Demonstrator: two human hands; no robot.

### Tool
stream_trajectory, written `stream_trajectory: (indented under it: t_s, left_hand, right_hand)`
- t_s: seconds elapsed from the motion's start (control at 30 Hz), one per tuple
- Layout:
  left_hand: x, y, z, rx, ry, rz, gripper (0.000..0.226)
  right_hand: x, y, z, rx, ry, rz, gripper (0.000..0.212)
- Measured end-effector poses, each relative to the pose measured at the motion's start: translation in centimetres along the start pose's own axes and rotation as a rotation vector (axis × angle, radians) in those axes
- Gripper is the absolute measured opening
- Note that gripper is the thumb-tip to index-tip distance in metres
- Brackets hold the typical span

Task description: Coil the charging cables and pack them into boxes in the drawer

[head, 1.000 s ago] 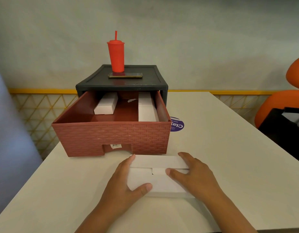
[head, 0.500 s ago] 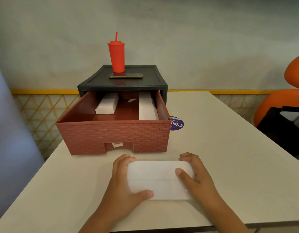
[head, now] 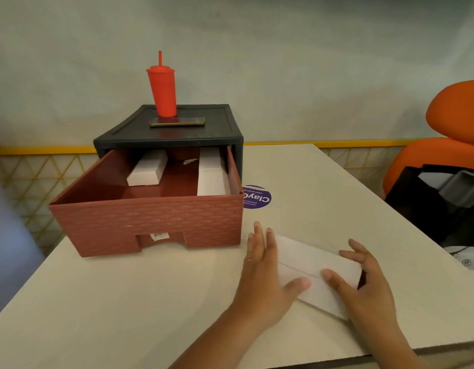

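A long white box (head: 318,265) lies slanted on the table (head: 150,288), to the right of the open red-brown drawer (head: 150,222). My left hand (head: 260,283) lies against the box's left end with straight fingers, its thumb resting on the top. My right hand (head: 363,291) holds the right end, thumb on top and fingers curled behind it. In the drawer lie two more white boxes, one at the back left (head: 148,169) and one along the right wall (head: 212,174). No cable is in sight.
The drawer slides out of a black cabinet (head: 217,129) that carries a red cup with a straw (head: 162,89) and a phone (head: 177,121). A purple sticker (head: 257,197) marks the table. An orange chair (head: 457,115) and a black bag (head: 430,203) stand at the right.
The box has moved to the right and turned so its right end points toward me. My left fingers have straightened. The view has shifted, so the drawer now sits further left.
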State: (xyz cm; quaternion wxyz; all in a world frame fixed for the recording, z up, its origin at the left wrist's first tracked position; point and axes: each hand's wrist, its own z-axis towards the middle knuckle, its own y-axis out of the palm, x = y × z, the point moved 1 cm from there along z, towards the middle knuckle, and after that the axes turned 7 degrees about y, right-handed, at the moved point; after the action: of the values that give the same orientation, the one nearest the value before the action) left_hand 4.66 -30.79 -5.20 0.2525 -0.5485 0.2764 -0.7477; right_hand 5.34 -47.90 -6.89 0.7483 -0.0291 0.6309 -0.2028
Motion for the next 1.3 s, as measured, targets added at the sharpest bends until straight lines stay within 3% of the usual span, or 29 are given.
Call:
stream_trajectory:
  t_s: [0.1, 0.2, 0.3, 0.43, 0.5, 0.6, 0.67, 0.73, 0.77, 0.9, 1.17, 1.3]
  left_hand:
    - [2.9, 1.8, 2.6, -0.025, -0.185, -0.295, 0.098]
    - [3.9, 2.8, 4.8, 0.023, -0.325, -0.602, 0.097]
    - [2.9, 3.1, 6.0, 0.061, -0.350, -0.728, 0.089]
    - [1.4, 1.9, 7.2, 0.019, -0.265, -0.749, 0.065]
    - [0.8, 1.0, 7.6, -0.017, -0.258, -0.757, 0.059]
    - [0.7, -0.2, 7.6, -0.100, -0.255, -0.655, 0.058]
    - [0.8, -0.6, 7.5, -0.174, -0.264, -0.597, 0.086]
    - [1.2, -1.0, 7.3, -0.267, -0.262, -0.495, 0.117]
    - [1.5, -1.3, 7.3, -0.301, -0.263, -0.445, 0.120]
    - [2.7, -2.5, 7.6, -0.365, -0.271, -0.293, 0.109]
    - [5.2, -8.4, 10.0, -0.429, -0.304, -0.384, 0.078]
    - [7.4, -12.2, 11.8, -0.499, -0.284, -0.519, 0.068]
  right_hand:
    - [0.3, -0.1, 0.0, 0.072, -0.065, -0.026, 0.053]
    - [0.3, 0.9, -0.1, 0.019, -0.119, -0.068, 0.069]
    - [-0.2, 1.3, 0.2, -0.194, -0.048, 0.082, 0.074]
    - [-1.4, 2.0, 1.7, -0.551, 0.083, 0.442, 0.050]
    - [-1.1, 3.1, 2.9, -0.615, 0.177, 0.481, 0.050]
    - [-0.2, 5.5, 5.3, -0.540, 0.212, 0.420, 0.055]
    - [0.5, 6.9, 7.0, -0.435, 0.190, 0.287, 0.040]
    - [0.7, 8.1, 8.3, -0.362, 0.184, 0.200, 0.042]
    - [0.5, 8.4, 8.8, -0.336, 0.162, 0.184, 0.045]
    - [-1.7, 8.6, 10.6, -0.284, 0.357, 0.496, 0.032]
    - [-6.8, 3.0, 13.9, -0.323, 0.340, 0.306, 0.022]
    - [-10.8, 0.1, 15.5, -0.450, 0.344, 0.241, 0.046]
